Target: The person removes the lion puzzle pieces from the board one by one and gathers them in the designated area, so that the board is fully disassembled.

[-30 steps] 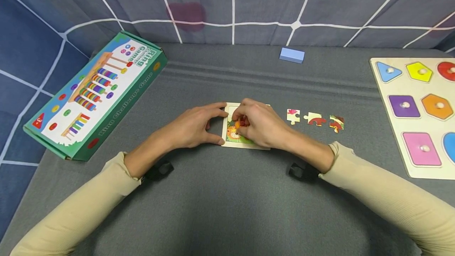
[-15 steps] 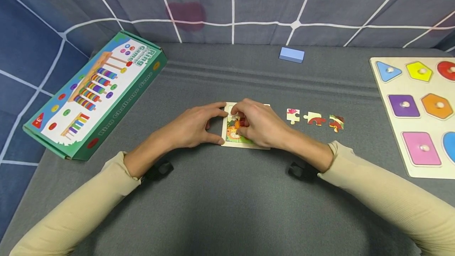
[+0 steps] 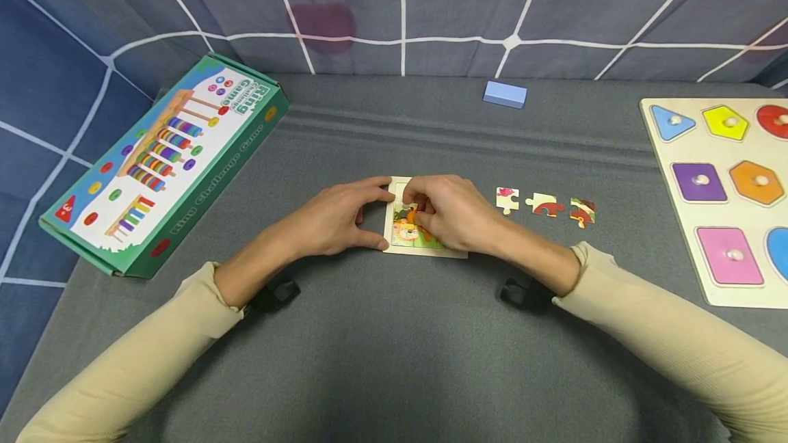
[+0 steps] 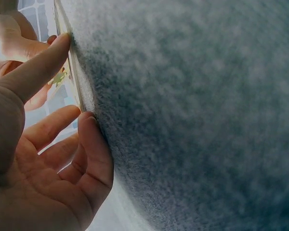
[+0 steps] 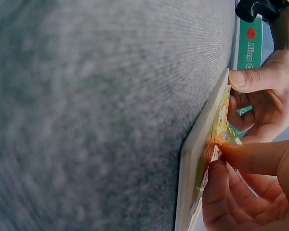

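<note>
The pale wooden rectangular puzzle board [image 3: 418, 251] lies flat on the grey cloth-covered tabletop [image 3: 400, 347], its animal picture upright to the person; its long axis seems to run left to right, though the right hand [image 3: 454, 214] covers part. At the board's left edge, the left hand [image 3: 335, 219] touches with fingers spread wide. Over its middle, the right hand's fingers pinch a mostly hidden orange-and-red jigsaw piece [image 3: 413, 214]. Only the head view shows three multicoloured loose pieces [image 3: 544, 204] right of the board; the right wrist view reveals its thick side.
</note>
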The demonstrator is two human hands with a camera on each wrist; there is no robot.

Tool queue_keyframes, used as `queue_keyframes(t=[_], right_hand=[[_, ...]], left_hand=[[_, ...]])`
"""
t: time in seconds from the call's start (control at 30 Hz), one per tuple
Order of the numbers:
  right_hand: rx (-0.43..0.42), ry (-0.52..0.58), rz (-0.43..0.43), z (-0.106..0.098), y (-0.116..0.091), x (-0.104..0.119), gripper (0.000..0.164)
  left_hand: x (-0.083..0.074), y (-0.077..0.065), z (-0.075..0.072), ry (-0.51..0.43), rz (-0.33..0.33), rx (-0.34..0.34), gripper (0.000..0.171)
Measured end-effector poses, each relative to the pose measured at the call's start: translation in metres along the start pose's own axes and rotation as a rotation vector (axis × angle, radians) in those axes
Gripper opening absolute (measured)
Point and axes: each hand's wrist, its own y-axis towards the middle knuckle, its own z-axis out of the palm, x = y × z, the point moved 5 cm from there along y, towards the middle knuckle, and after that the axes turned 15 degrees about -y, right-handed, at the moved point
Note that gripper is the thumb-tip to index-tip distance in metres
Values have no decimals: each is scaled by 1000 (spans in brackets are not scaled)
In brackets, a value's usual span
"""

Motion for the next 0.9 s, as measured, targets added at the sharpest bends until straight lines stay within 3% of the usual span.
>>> queue_keyframes(t=[0.3, 0.57, 0.9], right_hand=[[19, 51, -1, 1, 0, -1, 14], [38, 0, -3, 5, 4, 1, 22], [0, -51, -14, 3, 2, 4, 27]], left_hand=[[-1, -1, 0, -9, 11, 0, 67], [-1, -1, -1, -7, 14, -1, 67], [0, -1, 0, -9, 10, -3, 65]])
